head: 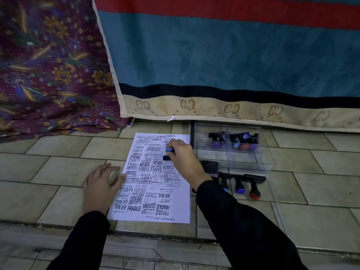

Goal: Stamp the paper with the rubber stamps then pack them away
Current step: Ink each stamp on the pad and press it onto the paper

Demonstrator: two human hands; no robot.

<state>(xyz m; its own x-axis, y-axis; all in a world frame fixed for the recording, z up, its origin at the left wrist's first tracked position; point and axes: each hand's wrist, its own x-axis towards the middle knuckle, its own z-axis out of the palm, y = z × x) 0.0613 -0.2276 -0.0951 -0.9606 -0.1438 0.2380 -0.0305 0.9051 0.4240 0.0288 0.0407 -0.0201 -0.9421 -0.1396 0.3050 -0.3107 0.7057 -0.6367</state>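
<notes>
Spread on tiled floor (58,168), long axis running away from the body: paper (155,193), crowded with prints. Just right of it: clear box (253,162) holding several stamps (235,141), three more lying in front. Laid flat, fingertips on the sheet's left edge: left hand (99,184). Reaching over the far right corner: right hand (183,154), gripping blue-knobbed stamp (169,150) upright, base at the sheet; box nearer this hand
</notes>
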